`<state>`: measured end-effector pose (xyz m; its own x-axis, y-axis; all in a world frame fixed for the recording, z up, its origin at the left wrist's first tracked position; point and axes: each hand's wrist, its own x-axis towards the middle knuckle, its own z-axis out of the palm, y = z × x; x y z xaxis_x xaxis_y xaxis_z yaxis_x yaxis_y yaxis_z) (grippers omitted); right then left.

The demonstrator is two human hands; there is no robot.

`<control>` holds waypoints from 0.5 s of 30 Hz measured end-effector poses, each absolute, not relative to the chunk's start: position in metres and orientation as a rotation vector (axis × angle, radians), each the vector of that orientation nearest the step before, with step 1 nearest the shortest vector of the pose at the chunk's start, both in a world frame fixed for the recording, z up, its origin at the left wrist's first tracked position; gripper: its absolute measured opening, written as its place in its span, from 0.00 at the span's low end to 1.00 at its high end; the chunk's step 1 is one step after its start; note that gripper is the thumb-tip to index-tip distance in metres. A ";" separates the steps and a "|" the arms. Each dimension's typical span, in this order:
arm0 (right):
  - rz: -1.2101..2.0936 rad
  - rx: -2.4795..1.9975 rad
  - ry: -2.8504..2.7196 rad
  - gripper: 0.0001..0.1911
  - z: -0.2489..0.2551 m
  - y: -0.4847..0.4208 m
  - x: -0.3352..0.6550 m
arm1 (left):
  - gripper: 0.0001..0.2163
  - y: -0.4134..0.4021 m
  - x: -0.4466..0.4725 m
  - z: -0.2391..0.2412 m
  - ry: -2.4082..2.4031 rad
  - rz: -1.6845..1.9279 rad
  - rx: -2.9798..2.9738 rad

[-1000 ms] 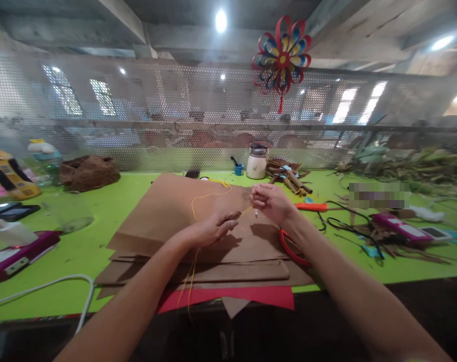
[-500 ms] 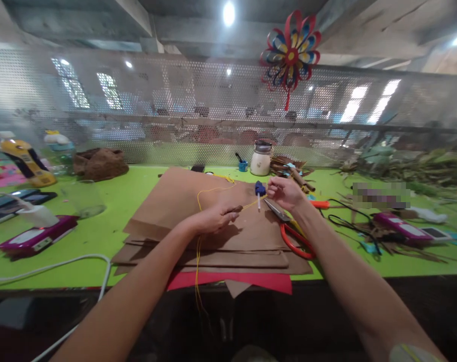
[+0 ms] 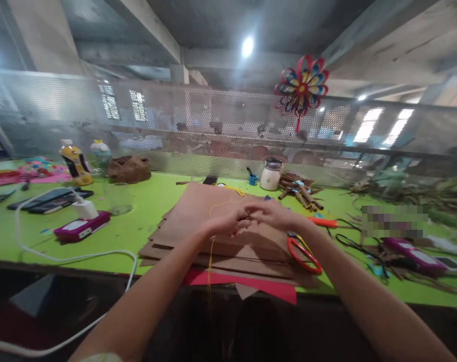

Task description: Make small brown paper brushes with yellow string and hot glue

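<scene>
Over a stack of brown paper sheets (image 3: 198, 201), my two hands meet at the fingertips. My left hand (image 3: 228, 223) is closed in a pinch on a small brown piece, mostly hidden now by the fingers. Against it, the closed fingertips of my right hand (image 3: 270, 215) touch the left ones; the thread between them is too fine to make out. A yellow thread (image 3: 210, 271) loops across the paper, passes by my left hand and hangs over the table's front edge. Scissors with red-orange handles (image 3: 304, 255) lie partly under my right forearm. A dark blue item (image 3: 267, 198) shows just behind my right hand.
Red paper (image 3: 251, 286) sticks out beneath the stack. A white jar (image 3: 271, 175) and brown rolled pieces (image 3: 304, 193) stand behind. Leftward are a glass (image 3: 119, 198), a purple device (image 3: 83, 226) and a white cable (image 3: 96, 254). Black cord (image 3: 359, 246) lies rightward.
My right hand has come in leftward from the taut thread's far end to my left fingertips. The blue item is now mostly covered. The whole view has shifted with my head.
</scene>
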<state>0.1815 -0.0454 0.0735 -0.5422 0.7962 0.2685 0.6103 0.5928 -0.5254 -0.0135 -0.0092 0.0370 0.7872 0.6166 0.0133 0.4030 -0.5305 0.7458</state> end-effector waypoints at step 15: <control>0.534 -1.207 -2.578 0.15 0.068 -0.048 0.158 | 0.16 0.002 -0.034 0.064 0.769 0.018 2.201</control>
